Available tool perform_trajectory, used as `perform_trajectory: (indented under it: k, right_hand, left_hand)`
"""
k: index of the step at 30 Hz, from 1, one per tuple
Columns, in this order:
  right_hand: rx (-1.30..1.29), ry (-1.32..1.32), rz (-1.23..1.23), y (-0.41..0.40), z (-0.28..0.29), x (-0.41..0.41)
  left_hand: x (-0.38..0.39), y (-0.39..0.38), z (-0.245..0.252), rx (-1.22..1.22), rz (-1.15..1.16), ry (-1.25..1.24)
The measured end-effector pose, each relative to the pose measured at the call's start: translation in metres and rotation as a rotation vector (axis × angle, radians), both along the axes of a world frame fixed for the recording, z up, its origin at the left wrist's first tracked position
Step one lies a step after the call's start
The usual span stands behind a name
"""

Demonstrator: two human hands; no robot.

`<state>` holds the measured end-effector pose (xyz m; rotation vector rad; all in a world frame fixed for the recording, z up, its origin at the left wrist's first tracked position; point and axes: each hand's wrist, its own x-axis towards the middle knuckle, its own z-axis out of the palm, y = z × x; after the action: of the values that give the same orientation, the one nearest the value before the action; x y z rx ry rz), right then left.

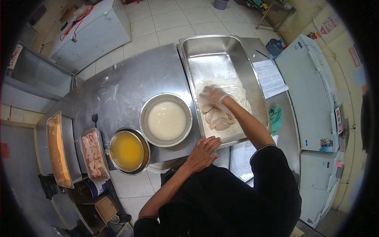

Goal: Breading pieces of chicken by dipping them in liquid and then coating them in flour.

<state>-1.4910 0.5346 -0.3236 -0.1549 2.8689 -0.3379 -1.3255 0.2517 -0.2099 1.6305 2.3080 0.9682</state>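
My right hand [213,94], in a clear plastic glove and blurred, is over the white flour [237,100] in a deep steel pan [207,65]. Whether it holds anything is hidden. Pieces of raw chicken [220,123] lie in the flour just below it. Bare and spread, my left hand [204,151] rests at the pan's near left corner. Left of the pan stands a steel bowl of milky liquid [166,120], then a bowl of yellow liquid [127,151] set inside a larger steel bowl. A clear plastic tray of raw meat [94,154] sits farther left.
A metal pan with orange-brown contents [59,151] stands at the table's left end, and a dark spoon [94,118] lies near the meat tray. Written papers [268,75] and a green cloth [276,118] are right of the steel pan. White freezers stand beyond both sides.
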Motion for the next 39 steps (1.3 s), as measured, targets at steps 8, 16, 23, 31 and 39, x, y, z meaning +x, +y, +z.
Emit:
perform_trajectory:
  k: [8,16,23,31,39]
  right_hand:
    - [-0.017,-0.653,0.395,-0.038,0.070,0.039]
    - [-0.255,-0.731,-0.058,0.032,0.178,0.065]
    - [-0.163,-0.479,-0.487,0.111,0.071,0.130]
    - [-1.441,-0.402,-0.952,0.078,0.069,0.186]
    - [-0.228,-0.419,-0.525,0.065,0.067,0.182]
  left_hand:
    - [-0.002,0.002,-0.007,-0.009,0.002,-0.020]
    - [-0.004,0.001,-0.001,-0.011,0.005,-0.070]
    - [-0.003,-0.001,-0.003,0.005,0.013,-0.044]
    - [-0.004,-0.001,0.000,0.034,0.022,-0.063]
    - [-0.003,0.000,-0.001,0.051,0.016,-0.061]
